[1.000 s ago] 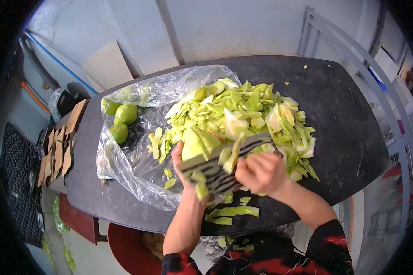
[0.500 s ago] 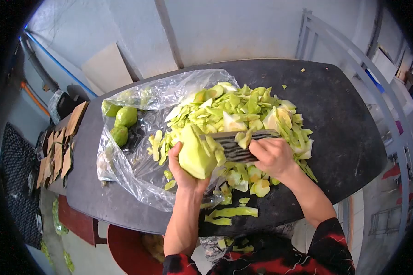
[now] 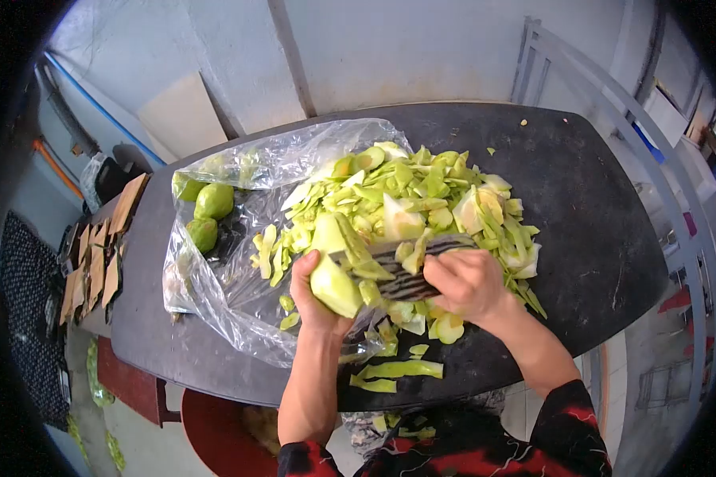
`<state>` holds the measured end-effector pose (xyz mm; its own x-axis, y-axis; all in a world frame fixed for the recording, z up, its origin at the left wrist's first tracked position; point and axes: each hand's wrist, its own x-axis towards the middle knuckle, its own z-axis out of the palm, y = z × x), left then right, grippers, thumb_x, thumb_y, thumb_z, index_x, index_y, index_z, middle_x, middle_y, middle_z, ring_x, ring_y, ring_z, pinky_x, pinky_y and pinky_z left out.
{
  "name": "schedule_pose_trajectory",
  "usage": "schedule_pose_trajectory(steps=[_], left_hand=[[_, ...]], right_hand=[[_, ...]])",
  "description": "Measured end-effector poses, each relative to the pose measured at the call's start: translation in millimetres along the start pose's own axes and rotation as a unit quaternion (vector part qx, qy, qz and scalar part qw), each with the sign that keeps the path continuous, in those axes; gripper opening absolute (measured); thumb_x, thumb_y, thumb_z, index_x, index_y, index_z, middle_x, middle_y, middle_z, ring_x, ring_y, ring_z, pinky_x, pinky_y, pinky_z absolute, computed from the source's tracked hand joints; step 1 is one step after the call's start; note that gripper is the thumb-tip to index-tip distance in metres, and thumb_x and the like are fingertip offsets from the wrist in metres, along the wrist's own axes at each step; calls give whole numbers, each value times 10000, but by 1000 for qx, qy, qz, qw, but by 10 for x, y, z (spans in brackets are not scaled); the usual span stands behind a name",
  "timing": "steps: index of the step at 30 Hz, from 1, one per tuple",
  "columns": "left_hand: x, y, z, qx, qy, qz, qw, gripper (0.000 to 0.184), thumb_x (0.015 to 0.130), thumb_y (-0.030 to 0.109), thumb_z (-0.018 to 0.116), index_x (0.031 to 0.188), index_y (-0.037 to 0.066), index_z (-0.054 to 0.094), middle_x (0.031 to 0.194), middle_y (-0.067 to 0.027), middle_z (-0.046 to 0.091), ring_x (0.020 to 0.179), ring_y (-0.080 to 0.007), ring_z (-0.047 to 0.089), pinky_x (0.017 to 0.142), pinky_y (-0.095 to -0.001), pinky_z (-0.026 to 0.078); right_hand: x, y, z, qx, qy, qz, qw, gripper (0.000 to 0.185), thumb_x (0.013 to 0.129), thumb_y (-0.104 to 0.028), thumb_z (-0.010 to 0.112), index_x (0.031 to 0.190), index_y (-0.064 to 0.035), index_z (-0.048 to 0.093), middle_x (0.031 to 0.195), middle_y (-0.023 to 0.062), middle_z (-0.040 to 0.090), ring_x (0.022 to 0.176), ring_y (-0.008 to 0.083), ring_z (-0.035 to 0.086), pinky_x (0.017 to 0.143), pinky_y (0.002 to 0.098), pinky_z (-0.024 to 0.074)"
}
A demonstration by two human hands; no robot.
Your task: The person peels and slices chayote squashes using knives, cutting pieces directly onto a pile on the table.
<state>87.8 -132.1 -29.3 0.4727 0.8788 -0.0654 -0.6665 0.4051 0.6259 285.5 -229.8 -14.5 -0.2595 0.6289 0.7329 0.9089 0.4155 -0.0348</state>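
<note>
My left hand [image 3: 317, 306] is wrapped around a large, pale green, partly peeled fruit [image 3: 336, 291], holding it up over the table's near side. A loose strip of peel [image 3: 360, 256] hangs along the fruit's right side. In my closed right hand [image 3: 469, 285] is a broad knife [image 3: 406, 280] with a dark and light striped blade, and its far end meets the fruit. Bits of peel cling to the blade near my fingers; the handle is hidden in my grip. Behind the knife lies a big heap of green peelings [image 3: 390, 187], with pale chunks among them.
A clear plastic bag [image 3: 250, 322] spreads over the dark table [image 3: 581, 238], with whole green fruits [image 3: 215, 201] at its left. Long peel strips [image 3: 398, 369] lie by the near edge. A red tub [image 3: 215, 441] stands below, and a grey metal railing [image 3: 636, 103] rises at right.
The knife has slid down and left along the fruit, its blade tilting more. A longer strip of peel now stands away from the fruit, whose lower end has tipped slightly.
</note>
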Motion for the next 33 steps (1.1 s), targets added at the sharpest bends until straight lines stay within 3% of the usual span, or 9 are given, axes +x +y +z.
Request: schedule_pose_trajectory(steps=[2, 9, 14, 20, 23, 27, 28, 29, 33], left_hand=[[-32, -4, -30, 6, -28, -14, 1000, 578, 842, 413, 564, 1242, -5, 568, 1111, -171, 657, 971, -288, 651, 816, -393, 549], [-100, -32, 34, 16, -81, -63, 995, 667, 795, 438, 587, 1299, 7, 515, 1103, -183, 648, 903, -318, 668, 765, -463, 578], [-86, -62, -63, -8, -51, -49, 997, 727, 773, 458, 593, 1340, 14, 492, 1106, -192, 641, 920, -358, 660, 760, -495, 578], [-62, -16, 54, -27, -159, -65, 985, 715, 800, 501, 577, 1334, 31, 514, 1166, -186, 625, 991, -353, 645, 764, -528, 565], [-65, -18, 106, -120, -17, -43, 992, 633, 892, 540, 502, 1324, 79, 536, 1182, -144, 632, 992, -334, 631, 722, -554, 538], [63, 16, -60, -233, -123, -71, 962, 520, 923, 499, 544, 1247, 100, 620, 1163, -108, 667, 1056, -271, 624, 930, -508, 489], [21, -46, -3, -148, 70, -24, 986, 496, 986, 430, 460, 1279, 50, 585, 1164, -146, 661, 1036, -319, 628, 926, -453, 518], [-39, -10, 168, -95, 116, -27, 988, 523, 965, 449, 477, 1274, 42, 586, 1180, -162, 653, 1029, -327, 631, 936, -456, 510], [30, -97, -61, -148, -22, -50, 988, 594, 911, 461, 518, 1292, 6, 548, 1187, -206, 632, 1046, -364, 620, 956, -482, 493]], right_hand=[[2, -101, -5, 0, 39, -23, 999, 93, 755, -20, 610, 732, -71, 536, 528, 9, 451, 457, 163, 546, 417, 316, 447], [9, 71, 15, -22, -10, 49, 999, 132, 766, -27, 609, 705, -87, 508, 515, 14, 485, 423, 157, 547, 411, 326, 464], [53, -24, -54, 2, 11, 22, 1000, 106, 801, -17, 596, 772, -101, 538, 535, 23, 528, 423, 144, 554, 396, 309, 466], [-31, 224, 29, -39, -6, 110, 993, 165, 730, -1, 620, 842, -80, 527, 577, 52, 564, 513, 289, 612, 451, 393, 497], [-18, 157, -8, -13, -2, 87, 996, 173, 706, -14, 641, 806, -81, 517, 586, 43, 561, 526, 259, 616, 464, 375, 496], [-57, -8, 5, -20, -1, 36, 999, 151, 711, -18, 649, 783, -72, 528, 586, 28, 537, 520, 211, 605, 468, 344, 490], [-37, -75, 5, -31, 11, 0, 999, 136, 723, -16, 650, 781, -63, 536, 581, 21, 517, 517, 186, 594, 463, 324, 479], [-15, -127, 9, -41, 23, -35, 998, 121, 735, -14, 650, 779, -55, 545, 577, 14, 498, 515, 161, 582, 459, 304, 468], [-7, -236, 71, -60, 47, -97, 992, 99, 807, -17, 643, 790, -43, 549, 560, 4, 451, 507, 140, 545, 454, 263, 431]])
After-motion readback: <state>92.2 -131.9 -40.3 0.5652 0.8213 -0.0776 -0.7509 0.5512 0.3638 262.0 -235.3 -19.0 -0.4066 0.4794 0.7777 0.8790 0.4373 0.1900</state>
